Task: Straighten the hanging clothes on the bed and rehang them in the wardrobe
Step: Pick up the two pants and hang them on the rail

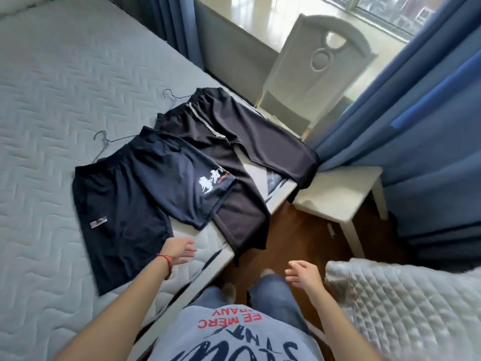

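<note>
Navy shorts (135, 194) with a white print lie flat on the bed's grey mattress (57, 82), on a thin wire hanger (102, 138) whose hook points left. Behind them, black trousers (221, 142) with a white drawstring lie on a second wire hanger (169, 93); their legs drape over the bed's edge. My left hand (179, 250), with a red string on the wrist, hovers open just below the shorts' hem, touching nothing. Over the floor beside the bed, my right hand (303, 274) is loosely open and holds nothing. No wardrobe is in view.
A white chair (320, 63) stands by the window past the bed's corner. A small white stool (338, 191) sits on the wooden floor beside blue curtains (426, 142). A white quilted cover (406, 308) lies at the lower right.
</note>
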### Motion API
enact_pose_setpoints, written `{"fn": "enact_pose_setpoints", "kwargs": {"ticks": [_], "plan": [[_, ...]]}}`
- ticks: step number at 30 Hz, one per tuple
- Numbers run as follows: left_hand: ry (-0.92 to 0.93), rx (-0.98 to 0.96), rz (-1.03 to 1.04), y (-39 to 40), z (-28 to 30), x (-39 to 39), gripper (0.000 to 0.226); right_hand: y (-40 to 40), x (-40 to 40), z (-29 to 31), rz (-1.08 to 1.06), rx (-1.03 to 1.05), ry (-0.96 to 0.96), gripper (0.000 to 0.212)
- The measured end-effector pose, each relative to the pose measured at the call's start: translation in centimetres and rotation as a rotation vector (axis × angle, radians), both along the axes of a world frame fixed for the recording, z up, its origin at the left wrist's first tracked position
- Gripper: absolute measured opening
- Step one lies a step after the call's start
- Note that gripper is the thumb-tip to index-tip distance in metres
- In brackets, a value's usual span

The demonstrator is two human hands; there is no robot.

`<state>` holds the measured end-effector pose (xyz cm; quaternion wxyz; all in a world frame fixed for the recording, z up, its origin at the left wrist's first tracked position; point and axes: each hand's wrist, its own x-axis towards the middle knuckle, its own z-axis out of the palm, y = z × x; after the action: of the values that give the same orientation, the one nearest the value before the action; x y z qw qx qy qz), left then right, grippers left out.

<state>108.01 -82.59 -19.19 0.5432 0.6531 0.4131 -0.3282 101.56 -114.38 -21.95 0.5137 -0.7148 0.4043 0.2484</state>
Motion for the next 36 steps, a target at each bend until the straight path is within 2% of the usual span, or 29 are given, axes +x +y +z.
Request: {"fn": "enact_pose_setpoints", "kwargs": {"ticks": [7, 13, 22, 30, 36], "plan": [[-0.009, -0.013, 0.243, -2.0, -0.4, 6.8, 0.025, -1.8, 14.7, 0.7, 0.163, 0.071, 0.0, 0.016], [0.007, 0.038, 0.537, -4.6, -1.2, 10.5, 0.017, -2.9, 29.3, 0.0, 0.5, 0.1, 0.049, 0.015], [0.008, 0.054, 0.714, -7.1, -0.8, 18.1, 0.016, 0.6, 45.7, -0.3, 0.742, 0.121, -0.047, 0.014], [-0.117, 0.189, 0.798, -1.0, -3.3, 25.2, 0.013, 8.2, 53.3, -4.2, 0.786, 0.095, -0.143, 0.022], [-0.241, 0.306, 0.857, 7.7, -10.1, 31.0, 0.018, 17.9, 58.9, -10.9, 1.034, -0.02, -0.404, 0.025]]}}
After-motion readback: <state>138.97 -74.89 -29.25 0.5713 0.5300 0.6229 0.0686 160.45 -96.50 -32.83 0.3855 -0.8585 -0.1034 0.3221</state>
